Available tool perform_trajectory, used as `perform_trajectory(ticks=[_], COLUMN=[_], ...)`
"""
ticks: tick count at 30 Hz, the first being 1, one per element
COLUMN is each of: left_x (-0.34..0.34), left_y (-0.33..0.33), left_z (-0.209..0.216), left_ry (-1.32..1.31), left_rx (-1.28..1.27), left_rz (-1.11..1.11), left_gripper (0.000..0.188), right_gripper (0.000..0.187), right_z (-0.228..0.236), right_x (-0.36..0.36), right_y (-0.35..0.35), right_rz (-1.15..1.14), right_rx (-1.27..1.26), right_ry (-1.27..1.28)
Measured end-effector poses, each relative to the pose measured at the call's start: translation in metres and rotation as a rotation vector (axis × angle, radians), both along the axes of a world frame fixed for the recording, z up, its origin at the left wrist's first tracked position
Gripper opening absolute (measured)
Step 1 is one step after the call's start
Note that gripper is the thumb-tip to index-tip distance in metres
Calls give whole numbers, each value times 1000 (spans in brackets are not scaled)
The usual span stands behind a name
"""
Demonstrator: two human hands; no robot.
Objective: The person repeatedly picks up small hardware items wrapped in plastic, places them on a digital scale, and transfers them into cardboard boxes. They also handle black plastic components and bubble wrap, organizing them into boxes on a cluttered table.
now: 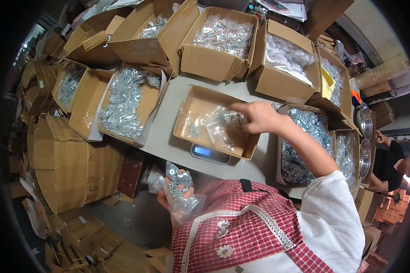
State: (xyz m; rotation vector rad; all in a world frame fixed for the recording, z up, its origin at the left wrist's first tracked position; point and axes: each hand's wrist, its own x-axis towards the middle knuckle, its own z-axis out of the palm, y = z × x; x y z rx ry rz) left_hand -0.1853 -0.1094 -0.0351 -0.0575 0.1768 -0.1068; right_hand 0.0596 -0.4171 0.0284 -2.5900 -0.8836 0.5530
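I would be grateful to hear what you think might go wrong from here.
The clear bags of metal parts in the left hand hang beyond the edge of the table, so one might slip to the floor.

The right hand reaches into the shallow cardboard box on the scale; leaning on it could tilt the box or disturb the reading.

Scale (217, 157) part. hid. under ctn. (209, 97)
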Motion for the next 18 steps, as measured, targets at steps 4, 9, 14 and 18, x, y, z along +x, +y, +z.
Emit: perform_trajectory(ticks=[4,9,14,18], left_x=[-2,-8,-19,-17], left_y=[-1,0,-4,1], left_z=[1,-1,-8,-11], left_ry=[-2,-26,-20,5], left_rx=[58,42,49,103], left_rz=[19,-26,40,2], left_gripper=[54,45,46,49], right_gripper=[31,13,31,48], right_z=[-23,-24,-31,-43], right_x=[-11,-9,-15,-28], right_y=[16,3,5,24], right_rz=[227,264,299,219], right_rx=[-196,-38,-74,-193], right_ry=[-220,-355,-263,-254])
